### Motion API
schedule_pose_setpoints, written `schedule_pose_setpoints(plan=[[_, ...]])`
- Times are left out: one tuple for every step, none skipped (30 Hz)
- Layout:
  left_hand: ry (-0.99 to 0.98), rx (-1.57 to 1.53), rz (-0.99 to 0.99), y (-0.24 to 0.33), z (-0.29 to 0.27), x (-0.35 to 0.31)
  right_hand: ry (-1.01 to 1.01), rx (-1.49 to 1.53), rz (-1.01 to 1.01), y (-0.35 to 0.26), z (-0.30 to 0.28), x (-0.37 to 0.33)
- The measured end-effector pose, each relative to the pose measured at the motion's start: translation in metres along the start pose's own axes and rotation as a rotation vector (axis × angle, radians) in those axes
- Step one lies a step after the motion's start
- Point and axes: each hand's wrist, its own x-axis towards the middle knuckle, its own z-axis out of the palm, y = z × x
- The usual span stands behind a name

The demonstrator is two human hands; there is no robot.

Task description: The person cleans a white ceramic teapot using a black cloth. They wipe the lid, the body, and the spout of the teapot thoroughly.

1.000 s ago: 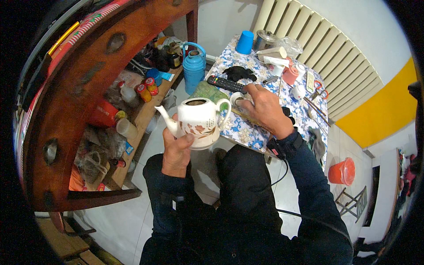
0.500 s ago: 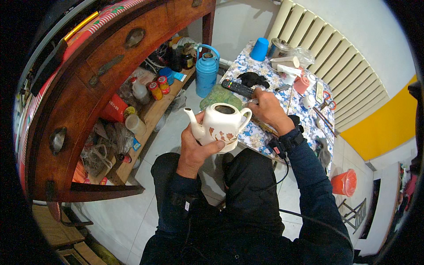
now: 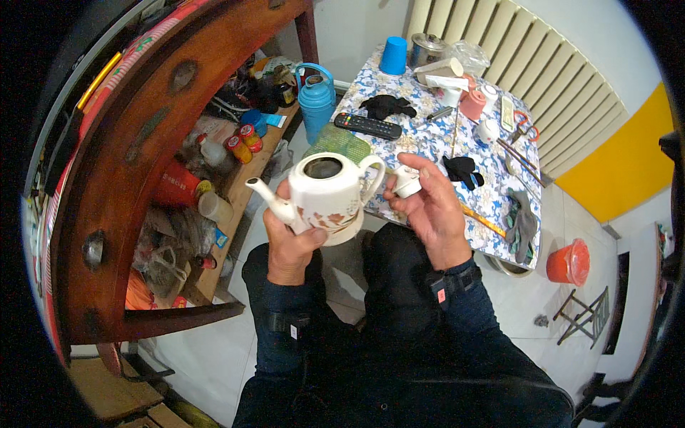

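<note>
A white ceramic teapot (image 3: 332, 198) with brown flowers on its side is held up over my lap. My left hand (image 3: 291, 242) grips it from below, near the spout, with the thumb across its front. The top opening of the pot is uncovered, and its handle faces right. In my right hand (image 3: 434, 214) is a small white teapot lid (image 3: 407, 182), pinched between thumb and fingers just beside the pot's handle. Behind the pot, a green mesh cloth (image 3: 341, 145) lies at the table's near left corner, partly hidden.
The flowered table (image 3: 428, 146) carries a black remote control (image 3: 367, 125), a blue cup (image 3: 393, 55), black gloves (image 3: 389, 107), scissors (image 3: 526, 128) and a grey glove (image 3: 523, 227). Left of it stands a blue thermos (image 3: 316, 107). A wooden desk (image 3: 107, 185) bounds the left side; a red bucket (image 3: 569, 262) sits right.
My right hand has drawn back from the table toward me and turned, showing the lid. The teapot has shifted slightly left and down in my left hand. The view has turned a little.
</note>
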Motion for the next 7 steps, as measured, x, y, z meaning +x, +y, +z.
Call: schedule_pose_setpoints(plan=[[0.022, -0.012, -0.010, 0.000, 0.001, -0.002, -0.052, 0.118, -0.008, 0.005, -0.002, -0.004], [0.044, -0.024, -0.018, 0.001, 0.002, -0.003, -0.023, 0.143, 0.004, 0.010, -0.004, -0.008], [0.050, -0.014, -0.031, 0.001, 0.002, -0.004, -0.014, 0.173, 0.005, 0.015, -0.006, -0.013], [0.056, -0.005, -0.044, 0.001, 0.003, -0.004, -0.010, 0.206, 0.006, 0.017, -0.009, -0.016], [0.063, 0.002, -0.057, 0.000, 0.003, -0.004, -0.060, 0.175, 0.008, 0.017, -0.014, -0.018], [0.046, 0.034, -0.061, -0.001, 0.003, -0.004, -0.107, 0.160, -0.003, 0.016, -0.018, -0.019], [0.029, 0.066, -0.063, -0.002, 0.003, -0.003, -0.179, 0.143, -0.029, 0.015, -0.023, -0.018]])
